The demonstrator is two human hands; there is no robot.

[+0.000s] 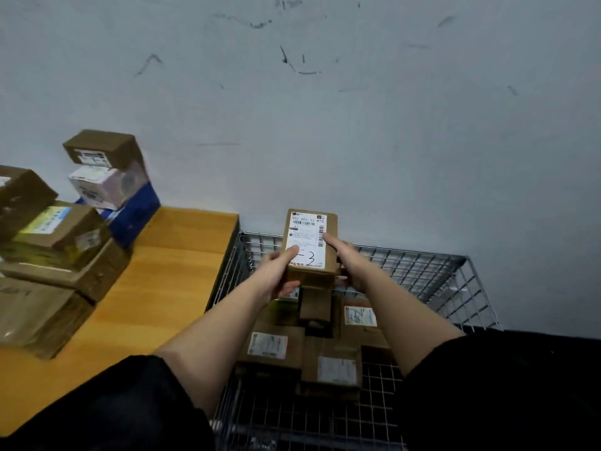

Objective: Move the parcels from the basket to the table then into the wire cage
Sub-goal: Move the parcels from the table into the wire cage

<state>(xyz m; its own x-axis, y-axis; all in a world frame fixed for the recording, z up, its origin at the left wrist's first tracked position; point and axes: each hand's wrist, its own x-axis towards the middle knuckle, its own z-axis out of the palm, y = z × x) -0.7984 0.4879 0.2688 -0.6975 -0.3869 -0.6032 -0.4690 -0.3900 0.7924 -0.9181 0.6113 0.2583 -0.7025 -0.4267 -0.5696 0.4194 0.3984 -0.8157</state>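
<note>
Black sleeves (130,408) nearest; left hand (276,275) and right hand (346,258) grip 1 labelled parcel (310,245) above the wire cage (455,281).

A scuffed grey wall (357,109) fills the upper frame; dark floor (536,333) shows at lower right.

Both bare forearms are reaching forward from black sleeves; the left hand (276,275) and right hand (345,259) are gripping opposite sides of a brown cardboard parcel (310,245), thumbs lying on top.
</note>
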